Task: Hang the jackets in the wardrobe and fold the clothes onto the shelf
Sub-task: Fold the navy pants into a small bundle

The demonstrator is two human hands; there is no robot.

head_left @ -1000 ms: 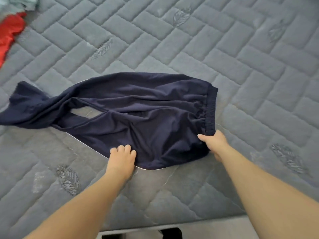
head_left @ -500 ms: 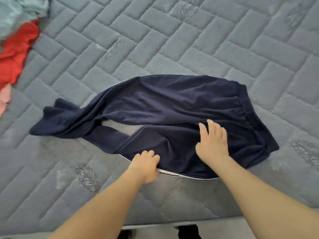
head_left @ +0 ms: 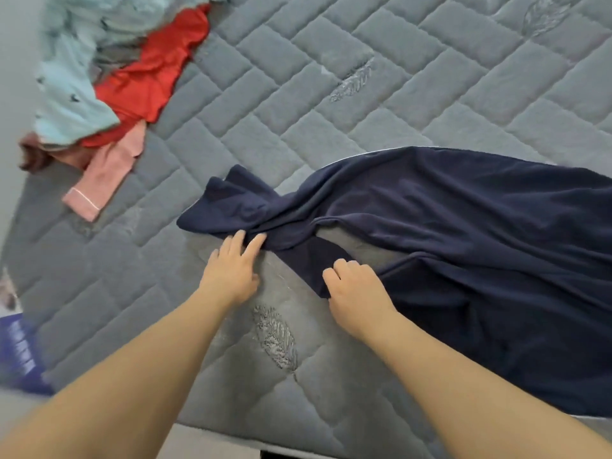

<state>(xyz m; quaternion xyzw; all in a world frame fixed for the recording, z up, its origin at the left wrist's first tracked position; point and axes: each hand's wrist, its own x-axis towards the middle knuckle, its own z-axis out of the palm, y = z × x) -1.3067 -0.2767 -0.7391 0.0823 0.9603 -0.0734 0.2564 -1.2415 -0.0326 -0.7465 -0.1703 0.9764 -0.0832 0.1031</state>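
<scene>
Right hand (head_left: pixel 356 293): grip clenched on the near leg cuff of the navy trousers (head_left: pixel 463 246). Left hand (head_left: pixel 231 270): grip released, fingers straight, tips touching the far leg where it bunches. Trousers lie on the mattress (head_left: pixel 364 77), legs crossed and twisted, waist end out of frame right.

Risks, my read: pulling the near cuff while the legs still cross tightens the twist; a fold over those wrinkles comes out lumpy; the near side sits close to the bed edge and could slide off.

Count: two hands, one trousers. Far left, one heap of clothes (head_left: pixel 109 81): one teal, one red, one pink visible; anything more I cannot tell.
</scene>
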